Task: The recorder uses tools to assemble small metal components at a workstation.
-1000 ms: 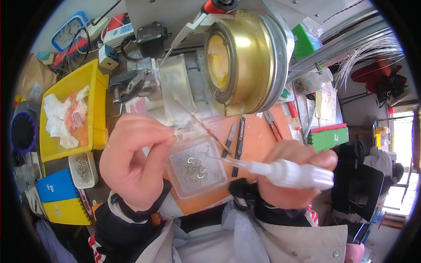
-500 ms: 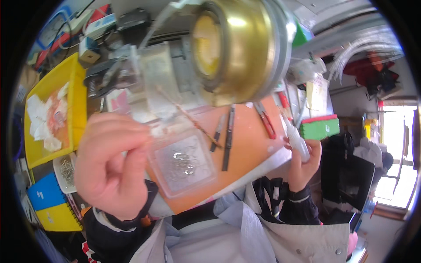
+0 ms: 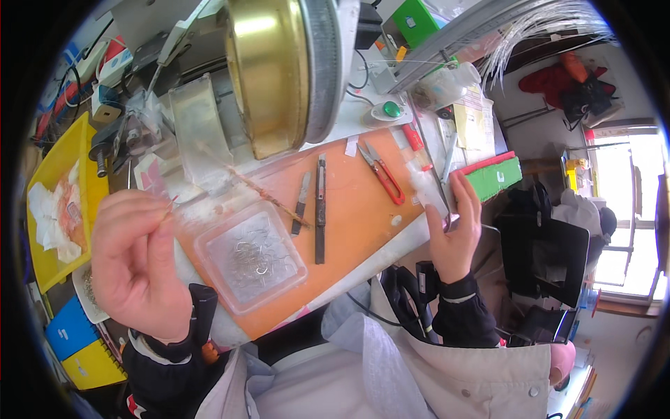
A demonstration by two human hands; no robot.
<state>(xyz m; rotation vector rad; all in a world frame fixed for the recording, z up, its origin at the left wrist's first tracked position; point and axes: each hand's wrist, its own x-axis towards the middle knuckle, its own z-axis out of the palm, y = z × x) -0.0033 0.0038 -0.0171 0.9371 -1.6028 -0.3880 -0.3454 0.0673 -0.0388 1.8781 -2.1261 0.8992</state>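
My left hand (image 3: 136, 255) is raised over the left side of the work mat, thumb and forefinger pinched on a tiny thin reddish piece (image 3: 174, 202), too small to name. Beside it lies a clear plastic box (image 3: 296, 278) with many small wire hooks (image 3: 255, 260) in it. At the mat's right edge, my right hand (image 3: 457, 234) has its thumb and fingers apart, holding nothing. Close to its fingertips is a white squeeze bottle (image 3: 423, 186), partly blurred. Red-handled thread snips (image 3: 382, 174) rest on the orange mat (image 3: 349, 234).
A large brass-coloured drum (image 3: 269, 77) rises over the mat's far side. A knife (image 3: 320, 209), a smaller blade (image 3: 301, 202) and a brown stick (image 3: 262, 192) lie across it. Left stands a yellow bin (image 3: 59, 269); right, a green block (image 3: 495, 178).
My right hand has let go of the white squeeze bottle, and its fingers have opened. The left hand still pinches. The whole view has shifted, so the drum appears further left.
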